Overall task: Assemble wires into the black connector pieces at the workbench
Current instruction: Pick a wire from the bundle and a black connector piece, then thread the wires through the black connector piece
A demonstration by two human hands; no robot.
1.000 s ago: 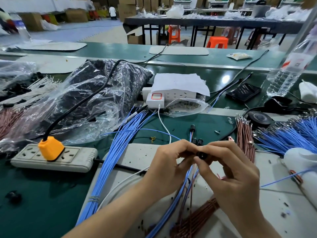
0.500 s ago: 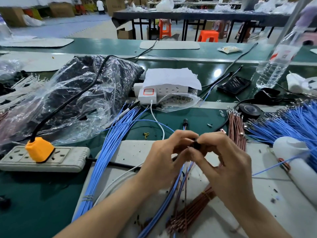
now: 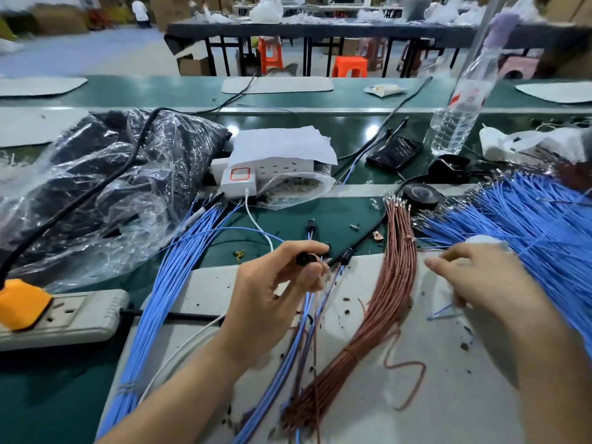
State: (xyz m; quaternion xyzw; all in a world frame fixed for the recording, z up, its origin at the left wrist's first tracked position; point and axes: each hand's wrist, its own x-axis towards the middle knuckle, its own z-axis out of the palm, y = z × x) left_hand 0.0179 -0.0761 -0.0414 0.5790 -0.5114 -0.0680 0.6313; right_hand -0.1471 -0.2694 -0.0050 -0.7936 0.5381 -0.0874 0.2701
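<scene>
Hands now apart. Left hand (image 3: 272,299) alone pinches connector (image 3: 304,259) at centre, fitted wires trailing near. Right hand (image 3: 480,283) is off connector, swung right beside blue wires (image 3: 528,225); blurred, grip unclear. Likely one wire seated, next being fetched.

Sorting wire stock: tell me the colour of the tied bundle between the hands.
The bundle is reddish brown, clearest in the head view.

At 9 o'clock I see a grey power strip (image 3: 73,315) with an orange plug (image 3: 22,302) in it. At 10 there's a crinkled plastic bag (image 3: 105,187). A white socket block (image 3: 256,174) sits under a paper sheet (image 3: 282,145) at 12, and a phone (image 3: 394,152) and water bottle (image 3: 458,113) stand at 1.
</scene>
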